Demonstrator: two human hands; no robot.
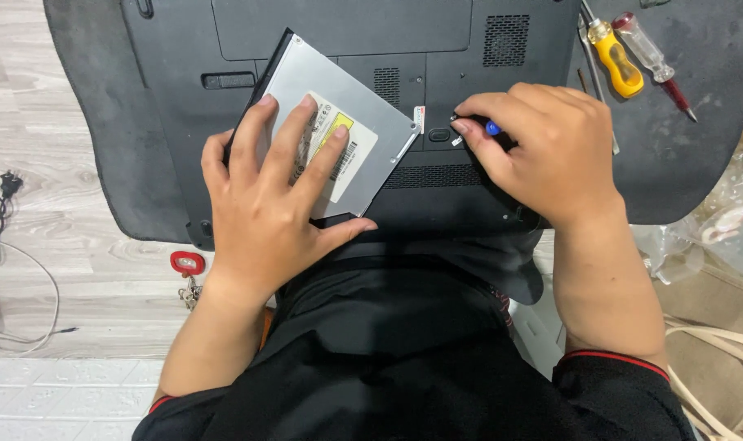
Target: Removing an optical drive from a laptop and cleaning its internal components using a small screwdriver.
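Note:
A black laptop (331, 33) lies bottom-up on a dark mat. On it rests a silver optical drive (363, 110) with a white and yellow label, turned at an angle. My left hand (265, 196) lies flat on the drive, fingers spread over the label, thumb at the drive's near corner. My right hand (543, 147) pinches a small blue-handled tool (492, 127) with its tip at the laptop's base, just right of the drive. Most of the tool is hidden by my fingers.
A yellow-handled screwdriver (616, 59) and a clear-and-red screwdriver (653, 59) lie on the dark mat (690, 163) at the upper right. A red key tag with keys (188, 265) and cables (12, 245) lie on the wooden floor at left. Clear plastic wrap (731, 220) sits at right.

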